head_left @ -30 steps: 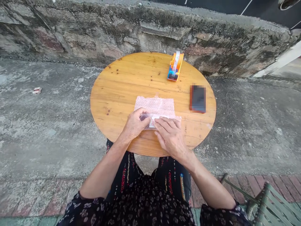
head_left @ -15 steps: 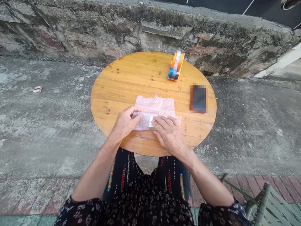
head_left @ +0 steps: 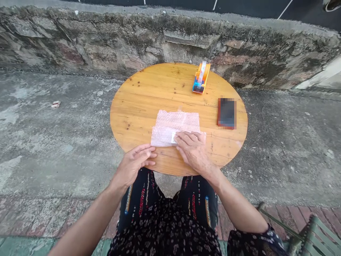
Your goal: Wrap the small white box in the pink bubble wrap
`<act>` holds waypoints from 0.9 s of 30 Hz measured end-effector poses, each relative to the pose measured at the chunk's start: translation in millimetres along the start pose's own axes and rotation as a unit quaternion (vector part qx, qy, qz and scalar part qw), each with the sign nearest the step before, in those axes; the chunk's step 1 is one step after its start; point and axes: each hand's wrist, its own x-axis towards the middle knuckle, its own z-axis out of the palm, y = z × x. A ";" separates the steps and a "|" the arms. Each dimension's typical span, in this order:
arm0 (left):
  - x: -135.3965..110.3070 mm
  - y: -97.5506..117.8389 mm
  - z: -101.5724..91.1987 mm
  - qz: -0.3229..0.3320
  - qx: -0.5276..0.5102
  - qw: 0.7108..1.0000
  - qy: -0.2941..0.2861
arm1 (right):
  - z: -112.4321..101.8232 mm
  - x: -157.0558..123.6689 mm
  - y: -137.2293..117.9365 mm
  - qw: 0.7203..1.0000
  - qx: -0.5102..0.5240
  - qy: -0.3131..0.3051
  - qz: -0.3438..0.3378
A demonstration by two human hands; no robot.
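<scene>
Flatly, right hand [head_left: 194, 151] on bubble wrap [head_left: 177, 120], left hand [head_left: 133, 164] near edge, both with fingers [head_left: 185, 138] parted.

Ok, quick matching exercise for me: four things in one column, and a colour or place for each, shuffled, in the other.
1. Tape dispenser
2. Bubble wrap
3. Left hand
4. Right hand

A. By the near left corner of the pink sheet
B. Pale pink
C. Lying over the right part of the pink sheet
D. Orange and blue

Pairs: 1-D, 2-B, 3-A, 4-C
</scene>
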 end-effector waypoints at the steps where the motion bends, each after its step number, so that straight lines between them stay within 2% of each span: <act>1: 0.8 1.8 4.0 -0.022 -0.028 0.999 0.001 | 0.0 0.1 0.2 1.000 0.001 0.002 0.000; 4: 9.2 8.8 14.8 -0.058 -0.069 0.996 0.027 | -1.0 0.4 0.7 1.000 0.004 -0.003 0.000; 6: 16.2 11.9 19.6 -0.063 -0.057 0.996 0.037 | -1.9 0.8 1.0 1.000 0.007 -0.006 0.000; 13: 32.3 17.1 28.4 -0.038 0.052 0.997 0.029 | 1.6 0.5 3.1 1.000 0.028 0.010 0.000; 17: 39.6 23.5 34.0 -0.064 0.092 0.994 0.006 | 4.2 -0.4 3.9 0.999 0.031 0.017 0.001; 27: 53.1 30.6 50.7 -0.050 0.227 0.972 0.046 | 6.2 0.9 4.8 0.999 0.038 0.028 -0.002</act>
